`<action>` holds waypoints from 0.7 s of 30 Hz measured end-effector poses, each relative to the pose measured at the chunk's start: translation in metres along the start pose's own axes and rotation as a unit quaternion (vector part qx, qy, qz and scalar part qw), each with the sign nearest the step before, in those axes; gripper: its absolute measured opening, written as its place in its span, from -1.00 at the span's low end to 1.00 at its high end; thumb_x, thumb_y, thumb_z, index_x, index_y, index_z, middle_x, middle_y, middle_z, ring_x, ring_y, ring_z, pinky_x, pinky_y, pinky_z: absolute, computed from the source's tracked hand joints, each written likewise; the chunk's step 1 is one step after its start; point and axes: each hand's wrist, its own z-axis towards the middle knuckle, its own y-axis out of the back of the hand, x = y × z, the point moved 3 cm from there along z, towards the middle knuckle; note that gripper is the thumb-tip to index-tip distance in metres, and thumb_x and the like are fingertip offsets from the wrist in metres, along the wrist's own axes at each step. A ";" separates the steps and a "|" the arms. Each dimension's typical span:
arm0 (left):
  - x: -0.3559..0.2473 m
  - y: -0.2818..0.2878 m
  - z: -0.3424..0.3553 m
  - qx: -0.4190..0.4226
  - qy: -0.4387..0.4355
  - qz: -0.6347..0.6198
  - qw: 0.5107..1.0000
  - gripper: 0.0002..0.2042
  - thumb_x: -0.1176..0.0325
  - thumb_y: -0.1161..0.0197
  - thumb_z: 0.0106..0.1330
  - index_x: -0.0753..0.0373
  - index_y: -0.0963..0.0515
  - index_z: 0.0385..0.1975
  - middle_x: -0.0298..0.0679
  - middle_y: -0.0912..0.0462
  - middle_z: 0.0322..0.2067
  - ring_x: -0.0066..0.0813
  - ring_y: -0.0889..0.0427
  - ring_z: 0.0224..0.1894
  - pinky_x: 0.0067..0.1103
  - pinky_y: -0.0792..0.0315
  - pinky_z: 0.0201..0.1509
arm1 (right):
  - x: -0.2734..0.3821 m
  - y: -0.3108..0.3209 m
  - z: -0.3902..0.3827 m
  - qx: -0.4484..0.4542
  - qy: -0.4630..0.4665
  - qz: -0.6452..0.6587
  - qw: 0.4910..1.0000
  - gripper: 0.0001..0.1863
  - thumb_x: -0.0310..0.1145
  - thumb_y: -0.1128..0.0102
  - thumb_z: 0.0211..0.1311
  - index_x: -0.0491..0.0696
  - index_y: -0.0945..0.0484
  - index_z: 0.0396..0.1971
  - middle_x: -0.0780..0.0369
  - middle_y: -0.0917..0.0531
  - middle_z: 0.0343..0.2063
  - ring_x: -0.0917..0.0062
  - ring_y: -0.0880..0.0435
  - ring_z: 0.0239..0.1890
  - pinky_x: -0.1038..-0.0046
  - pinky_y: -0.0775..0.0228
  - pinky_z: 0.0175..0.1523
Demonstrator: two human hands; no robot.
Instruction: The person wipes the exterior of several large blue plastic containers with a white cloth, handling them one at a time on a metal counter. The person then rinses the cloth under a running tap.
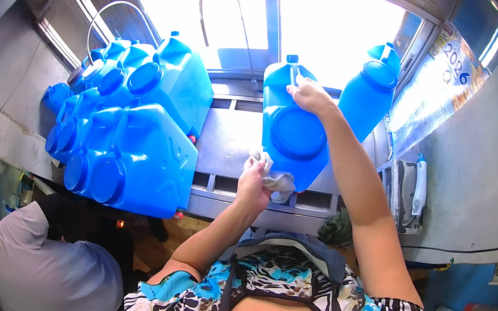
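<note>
A blue jug (297, 127) sits on the worktop (233, 132), held by its handle (294, 75), with a cloth (278, 182) at its near left corner.

The right hand (312, 96) wraps the handle at the far end; the left hand (252, 185) holds the bunched, pale cloth. The step in hand appears to be wiping; the next stroke would call for a firm hold as the cloth shifts along. Other blue jugs (152, 154) crowd the worktop's left; another jug (367, 99) stands at right. The cloth hides part of that near corner, left fingertips are hard to make out, glare washes out the window (338, 30), and a co-worker (57, 255) at near left is cut off.
</note>
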 end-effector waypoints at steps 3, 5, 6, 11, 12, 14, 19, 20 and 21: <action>-0.025 -0.026 -0.036 0.105 -0.099 0.037 0.989 -0.66 0.36 0.06 0.57 0.21 -0.31 0.28 -0.09 -0.51 0.17 -0.13 -0.58 0.17 -0.06 -0.50 0.24 | 0.001 0.012 -0.017 0.030 0.006 0.044 0.999 -0.23 0.12 0.05 0.51 -0.22 -0.23 0.42 -0.17 -0.42 0.31 0.04 -0.36 0.41 0.25 -0.19 0.45; -0.044 -0.043 -0.053 0.151 -0.180 0.073 0.969 -0.59 0.28 0.06 0.60 0.22 -0.25 0.37 -0.10 -0.48 0.23 -0.19 -0.55 0.24 -0.25 -0.51 0.28 | 0.015 0.022 -0.048 -0.135 0.188 0.058 0.971 -0.14 0.18 -0.11 0.40 -0.12 -0.19 0.47 -0.11 -0.31 0.41 0.11 -0.23 0.49 0.21 -0.12 0.50; -0.054 -0.052 -0.059 0.208 -0.172 0.020 0.963 -0.56 0.26 0.06 0.60 0.24 -0.22 0.39 -0.09 -0.46 0.26 -0.19 -0.54 0.26 -0.27 -0.51 0.27 | 0.023 0.023 -0.068 -0.104 0.322 0.157 0.928 -0.13 0.17 -0.21 0.33 -0.04 -0.22 0.48 -0.09 -0.30 0.41 0.09 -0.27 0.47 0.14 -0.10 0.50; -0.108 -0.084 -0.067 0.433 -0.089 0.024 0.897 -0.44 0.12 0.05 0.60 0.32 -0.14 0.46 0.00 -0.36 0.37 -0.20 -0.49 0.33 -0.34 -0.49 0.29 | 0.023 0.029 -0.127 -0.048 0.440 0.326 0.836 -0.34 -0.32 -0.54 0.07 0.00 -0.57 0.23 0.05 -0.54 0.23 0.32 -0.54 0.25 0.23 -0.44 0.28; -0.118 -0.084 -0.066 0.437 -0.126 0.131 0.881 -0.43 0.12 0.03 0.60 0.32 -0.13 0.47 0.02 -0.36 0.37 -0.20 -0.47 0.35 -0.33 -0.46 0.32 | 0.015 0.039 -0.124 -0.031 0.390 0.372 0.842 -0.43 -0.38 -0.51 0.08 -0.02 -0.62 0.16 0.10 -0.62 0.13 0.39 -0.61 0.15 0.29 -0.50 0.20; -0.127 -0.078 -0.057 0.379 -0.192 0.318 0.848 -0.30 0.10 -0.12 0.49 0.31 -0.06 0.49 0.08 -0.30 0.39 -0.17 -0.40 0.39 -0.29 -0.35 0.39 | -0.002 0.058 -0.118 -0.090 0.293 0.432 0.848 -0.71 -0.57 -0.36 0.14 -0.10 -0.73 -0.09 0.32 -0.77 -0.25 0.65 -0.70 -0.20 0.52 -0.59 -0.05; -0.093 -0.063 -0.026 0.142 -0.568 0.525 0.617 0.57 -0.16 -0.75 -0.42 0.32 0.28 0.54 0.21 0.06 0.51 0.12 -0.02 0.54 -0.11 -0.04 0.54 | -0.021 0.087 -0.091 -0.175 0.253 0.403 0.862 -0.82 -0.47 -0.34 0.23 -0.10 -0.72 -0.17 0.27 -0.76 -0.33 0.65 -0.72 -0.27 0.56 -0.59 -0.15; -0.071 -0.060 -0.019 0.140 -0.569 0.576 0.570 0.65 -0.16 -0.76 -0.47 0.38 0.42 0.51 0.27 0.15 0.51 0.23 0.04 0.54 -0.09 0.04 0.56 | -0.016 0.076 -0.085 -0.149 0.243 0.326 0.901 -0.82 -0.45 -0.35 0.23 -0.09 -0.72 -0.17 0.25 -0.76 -0.35 0.63 -0.72 -0.29 0.56 -0.59 -0.17; -0.052 -0.057 -0.007 0.127 -0.532 0.579 0.605 0.68 -0.16 -0.76 -0.49 0.37 0.48 0.50 0.31 0.16 0.50 0.24 0.04 0.54 -0.10 0.04 0.56 | -0.003 0.061 -0.078 -0.143 0.326 0.186 0.916 -0.80 -0.48 -0.28 0.27 -0.06 -0.71 -0.12 0.17 -0.75 -0.20 0.44 -0.74 -0.15 0.38 -0.61 -0.16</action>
